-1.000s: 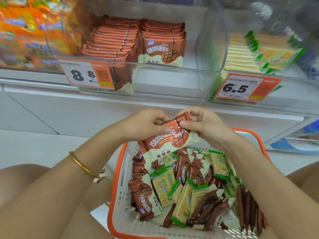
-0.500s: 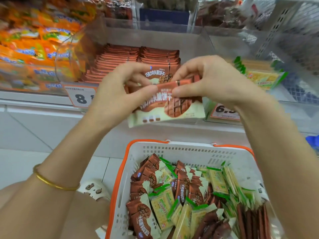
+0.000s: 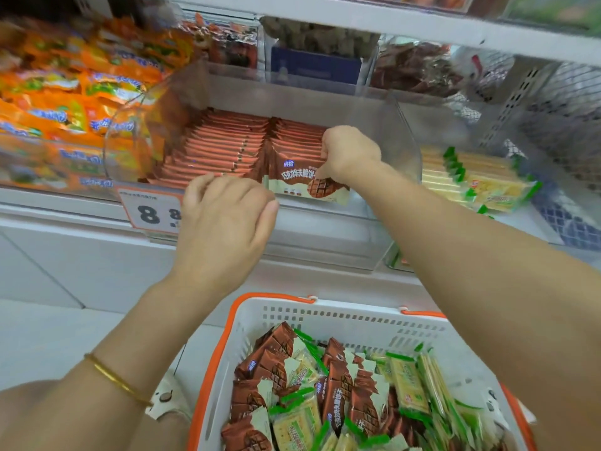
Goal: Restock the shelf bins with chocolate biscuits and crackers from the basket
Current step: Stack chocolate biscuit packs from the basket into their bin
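White shop shelf (image 3: 65, 222) runs across the top half of the frame. On it, in the middle, sits a clear bin (image 3: 403, 138). Two rows of brown chocolate biscuit packs (image 3: 221, 148) stand on edge inside it, one pack behind the other.

At the front of the right row is one more chocolate biscuit pack (image 3: 302, 180), with its brown and cream face turned this way. The right hand (image 3: 349, 154) reaches into the bin from the right side of the frame. Its grip is closed on the top right corner of this pack, with fingers curled over the edge.

The left hand (image 3: 227, 219) is just in front of the bin, a little left of the middle. Its grip has nothing in it, and the fingers are bent loosely. It covers part of a white and orange price tag (image 3: 149, 213) with a big 8 on it. A gold bracelet (image 3: 113, 379) is on that wrist, at the lower left.

In the upper left are orange snack bags (image 3: 65, 109). To the right of the clear bin, yellow cracker packs (image 3: 471, 180) with green ends lie in the next bin.

At the bottom of the frame is a white basket (image 3: 341, 317) with an orange rim. Inside it are many brown biscuit packs (image 3: 270, 356) and yellow and green crackers (image 3: 408, 385), all mixed up.
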Action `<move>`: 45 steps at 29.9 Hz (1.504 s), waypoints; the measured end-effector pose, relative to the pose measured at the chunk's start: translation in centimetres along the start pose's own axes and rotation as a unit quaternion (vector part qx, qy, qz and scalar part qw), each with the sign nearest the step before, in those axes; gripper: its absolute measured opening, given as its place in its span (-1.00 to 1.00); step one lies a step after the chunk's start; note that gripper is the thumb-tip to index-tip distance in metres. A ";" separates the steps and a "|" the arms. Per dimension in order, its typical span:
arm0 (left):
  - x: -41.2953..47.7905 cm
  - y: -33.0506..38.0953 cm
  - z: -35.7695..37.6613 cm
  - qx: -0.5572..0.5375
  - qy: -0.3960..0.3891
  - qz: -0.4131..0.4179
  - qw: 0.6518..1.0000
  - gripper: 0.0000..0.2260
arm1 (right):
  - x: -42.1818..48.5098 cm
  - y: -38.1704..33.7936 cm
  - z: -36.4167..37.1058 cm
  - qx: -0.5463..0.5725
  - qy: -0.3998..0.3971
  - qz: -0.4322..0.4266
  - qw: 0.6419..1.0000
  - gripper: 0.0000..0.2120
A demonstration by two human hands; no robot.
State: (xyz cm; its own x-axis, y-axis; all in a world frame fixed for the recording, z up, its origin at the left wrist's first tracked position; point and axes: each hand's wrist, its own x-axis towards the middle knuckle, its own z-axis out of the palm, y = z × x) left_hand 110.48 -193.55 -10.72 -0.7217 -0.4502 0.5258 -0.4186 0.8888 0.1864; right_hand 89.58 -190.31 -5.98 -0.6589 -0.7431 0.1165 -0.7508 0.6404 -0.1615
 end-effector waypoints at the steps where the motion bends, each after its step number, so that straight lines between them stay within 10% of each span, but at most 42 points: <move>1: 0.0 0.0 0.0 0.001 -0.002 0.000 1.000 -0.63 | 0.4 0.0 0.3 -0.018 0.013 -0.005 1.000 -0.81; 14: -0.1 -0.3 0.3 0.003 0.024 0.022 0.999 -0.66 | 0.8 -0.4 1.3 -0.076 0.047 -0.011 0.996 -0.40; 21: -2.3 1.6 -1.0 -0.019 0.150 0.153 0.977 -0.79 | -7.4 -0.8 -4.1 0.130 0.133 -0.079 0.979 -0.81; 25: -5.1 3.7 1.0 -0.057 0.050 0.226 0.971 -0.82 | -16.4 3.0 -4.4 0.297 -0.054 -0.100 0.948 -0.85; 30: -7.3 6.7 6.3 -0.040 -0.153 0.306 0.939 -0.74 | -18.7 12.6 6.4 0.134 -0.382 0.046 0.913 -0.92; 45: -7.6 9.8 10.7 -0.078 -0.307 0.313 0.895 -0.64 | -23.4 18.4 18.0 -0.059 -0.485 -0.036 0.872 -0.94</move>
State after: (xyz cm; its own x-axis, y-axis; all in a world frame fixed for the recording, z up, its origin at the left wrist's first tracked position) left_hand 105.96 -182.30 -21.73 -0.9752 0.2202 0.0208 0.2208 0.9633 0.1529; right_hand 92.01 -164.66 -29.33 -0.3046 -0.5588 -0.7713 -0.8254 0.5590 -0.0791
